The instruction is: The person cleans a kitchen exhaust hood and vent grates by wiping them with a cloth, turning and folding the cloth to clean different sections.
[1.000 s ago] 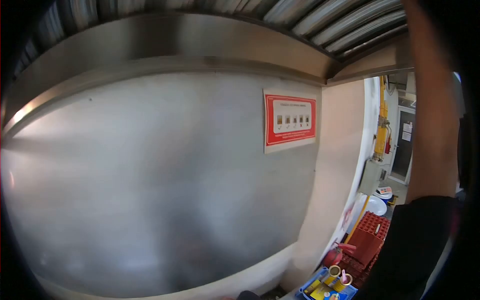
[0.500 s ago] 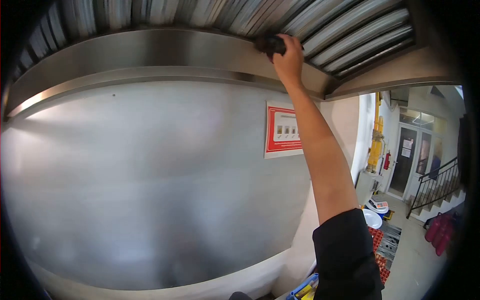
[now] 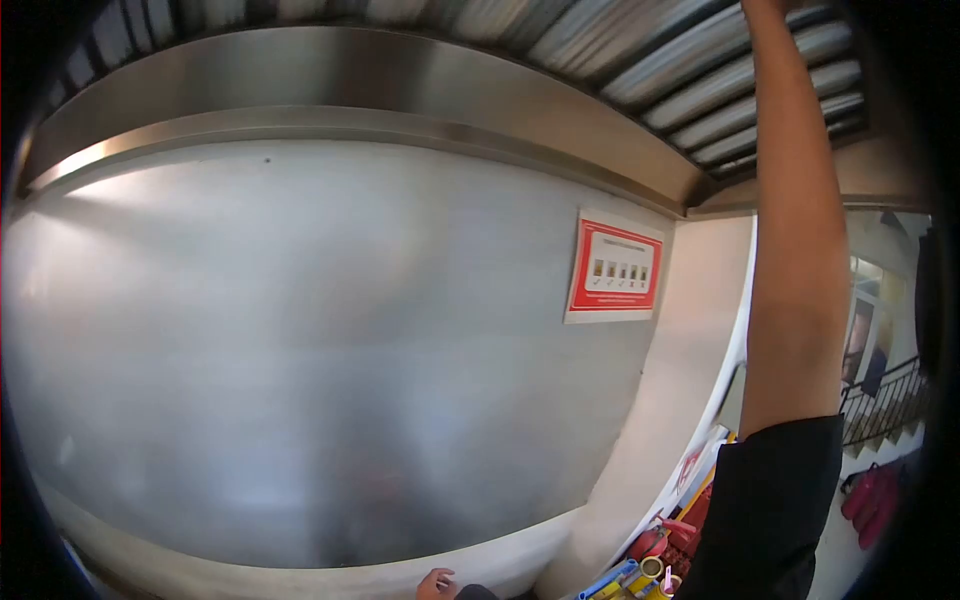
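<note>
My right hand [image 3: 768, 5] is raised against the slatted metal grille [image 3: 690, 75] of the overhead hood. The top edge cuts it off near the wrist, so its fingers and anything in them are hidden. The bare forearm and black sleeve fill the right side. Low in the view, my left hand [image 3: 437, 584] shows only in part, beside a dark rounded shape. Its fingers look slightly bent and apart, with nothing visible in them.
A steel hood edge [image 3: 400, 90] runs above a smooth metal wall panel [image 3: 300, 350]. A red-bordered notice [image 3: 617, 268] hangs on it. Lower right are a red fire extinguisher [image 3: 648, 545] and yellow rolls [image 3: 640, 578]. Stairs with a black railing [image 3: 885, 400] stand farther right.
My right arm has swung right and upward along the grille. The black wad it held is out of sight. My left hand has appeared at the bottom, and the view has shifted.
</note>
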The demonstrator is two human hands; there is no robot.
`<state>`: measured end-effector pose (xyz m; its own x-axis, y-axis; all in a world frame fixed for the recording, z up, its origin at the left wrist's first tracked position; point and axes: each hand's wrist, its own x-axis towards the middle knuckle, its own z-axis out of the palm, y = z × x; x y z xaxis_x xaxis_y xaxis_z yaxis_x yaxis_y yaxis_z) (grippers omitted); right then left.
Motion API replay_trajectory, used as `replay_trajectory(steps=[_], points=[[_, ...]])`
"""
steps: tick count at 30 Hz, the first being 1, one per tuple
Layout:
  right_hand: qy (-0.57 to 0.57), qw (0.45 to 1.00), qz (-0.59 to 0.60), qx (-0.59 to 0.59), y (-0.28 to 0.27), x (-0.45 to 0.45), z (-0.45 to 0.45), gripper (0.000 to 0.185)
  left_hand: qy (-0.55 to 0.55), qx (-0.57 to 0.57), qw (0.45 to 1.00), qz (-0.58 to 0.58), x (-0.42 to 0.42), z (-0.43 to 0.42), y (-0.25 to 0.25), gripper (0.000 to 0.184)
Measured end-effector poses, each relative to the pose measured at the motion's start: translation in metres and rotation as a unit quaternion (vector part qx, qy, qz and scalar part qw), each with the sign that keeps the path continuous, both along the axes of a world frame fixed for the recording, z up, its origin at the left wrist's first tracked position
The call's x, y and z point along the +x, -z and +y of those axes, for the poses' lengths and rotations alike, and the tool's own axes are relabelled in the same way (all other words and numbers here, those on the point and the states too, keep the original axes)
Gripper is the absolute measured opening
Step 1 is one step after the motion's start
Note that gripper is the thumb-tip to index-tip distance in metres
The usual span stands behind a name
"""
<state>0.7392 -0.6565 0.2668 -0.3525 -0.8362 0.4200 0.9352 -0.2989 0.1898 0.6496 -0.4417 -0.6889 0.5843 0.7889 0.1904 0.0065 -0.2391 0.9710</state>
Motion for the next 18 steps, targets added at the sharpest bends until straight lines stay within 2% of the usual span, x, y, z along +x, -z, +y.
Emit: replay_trajectory(steps=[5,7,9,11,13,16,18], points=[[-0.015,0.998,-0.037,0.050,0.031,0.047,0.110,0.040,0.022,0.011,1.000,0.002,-0.008,0.000,0.030,0.042],[-0.015,0.995,-0.085,-0.056,0.076,0.062,0.157,0.043,0.053,0.013,0.999,0.001,-0.018,0.003,0.035,0.045],[0.037,0.989,-0.057,-0.128,0.112,0.081,0.197,0.044,0.071,-0.005,0.997,0.003,-0.024,0.002,0.036,0.045],[0.036,0.983,-0.055,-0.171,0.136,0.093,0.225,0.043,0.073,-0.022,0.997,0.005,-0.027,0.004,0.035,0.044],[0.030,0.978,-0.063,-0.199,0.146,0.097,0.239,0.046,0.067,-0.033,0.997,0.005,-0.028,0.006,0.036,0.044],[0.040,0.964,-0.013,-0.263,0.148,0.091,0.223,0.048,0.042,-0.045,0.998,0.002,-0.032,0.005,0.032,0.043],[0.111,0.943,-0.038,-0.311,0.146,0.094,0.198,0.048,0.027,-0.022,0.999,0.030,-0.042,-0.010,0.007,0.041]])
